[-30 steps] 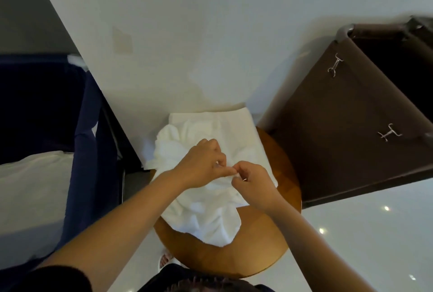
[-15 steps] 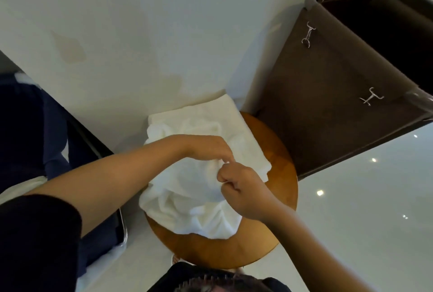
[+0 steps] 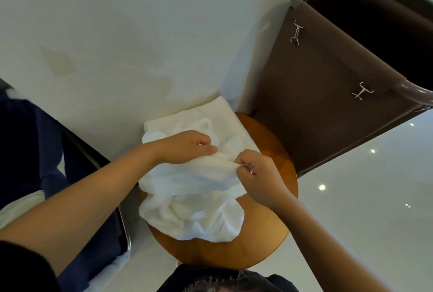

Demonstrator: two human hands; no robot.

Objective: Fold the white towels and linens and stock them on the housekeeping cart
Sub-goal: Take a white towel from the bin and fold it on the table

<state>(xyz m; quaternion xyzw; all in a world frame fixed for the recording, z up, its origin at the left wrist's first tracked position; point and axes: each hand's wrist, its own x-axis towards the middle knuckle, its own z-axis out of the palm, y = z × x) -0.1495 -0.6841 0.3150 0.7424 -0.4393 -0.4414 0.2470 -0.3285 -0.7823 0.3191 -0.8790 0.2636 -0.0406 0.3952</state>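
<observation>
A crumpled white towel lies in a heap on a small round wooden table, against the wall. Under its far side a flat folded white towel shows. My left hand pinches a fold of the crumpled towel near the middle of the heap. My right hand pinches the same fold a little to the right, and the cloth stretches between the two hands.
A brown fabric cart bag with metal clips and a chrome frame stands at the right, touching the table. At the left is a dark blue bin with white linen inside. A white wall rises behind; glossy floor lies at the right.
My hands have drawn slightly apart along the fold and the cloth is now stretched between them. The view has shifted a little to the right.
</observation>
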